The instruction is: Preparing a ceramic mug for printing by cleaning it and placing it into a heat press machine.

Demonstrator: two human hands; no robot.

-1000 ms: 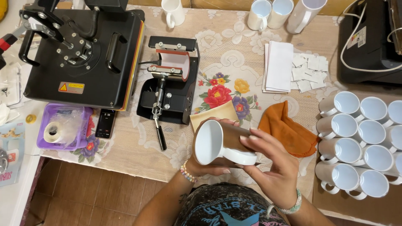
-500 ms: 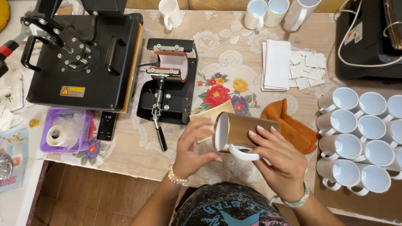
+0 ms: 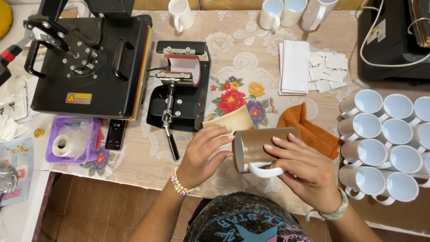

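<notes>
A white mug (image 3: 257, 154) wrapped in brown paper lies on its side over the table's near edge, handle toward me. My right hand (image 3: 304, 168) grips it from the right, fingers over the paper. My left hand (image 3: 204, 154) rests against the mug's open rim on the left, fingers curled. A loose tan paper sheet (image 3: 228, 120) pokes out just behind my left hand.
A small mug press (image 3: 181, 87) and a large flat heat press (image 3: 85, 62) stand at the left. An orange cloth (image 3: 309, 127) lies behind the mug, several white mugs (image 3: 385, 139) crowd the right, paper sheets (image 3: 295, 67) lie further back, and a purple tray (image 3: 71, 141) holds tape.
The mug turned from open end facing me to lying sideways with the brown paper around it. Both hands shifted to hold it at its two ends.
</notes>
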